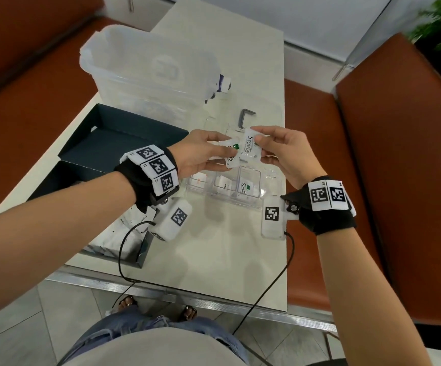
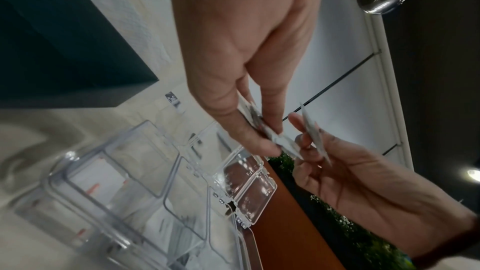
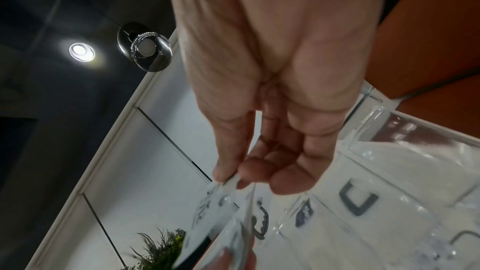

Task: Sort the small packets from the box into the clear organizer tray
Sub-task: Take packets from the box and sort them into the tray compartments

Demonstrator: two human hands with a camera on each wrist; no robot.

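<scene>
My left hand [image 1: 220, 151] grips a small stack of white packets [image 1: 230, 159] over the clear organizer tray [image 1: 273, 180]. My right hand [image 1: 260, 149] pinches one white Stevia packet [image 1: 248, 145] by its edge, right beside that stack. In the left wrist view the left hand [image 2: 270, 141] pinches the stack [image 2: 255, 118], and the right hand [image 2: 302, 130] holds its packet [image 2: 313, 130] edge-on. The right wrist view shows thumb and fingers of the right hand [image 3: 233, 178] pinching the packet [image 3: 221, 194]. One tray compartment holds a Stevia packet [image 1: 247, 187]. The dark box [image 1: 143, 250] with more packets [image 1: 132, 240] lies under my left wrist.
A dark open box part [image 1: 114, 146] lies at the left of the pale table [image 1: 227, 247]. A large clear plastic tub [image 1: 145, 72] stands behind it. The tray's hinged lid with a grey handle [image 1: 245, 117] lies open at the back. Orange seats flank the table.
</scene>
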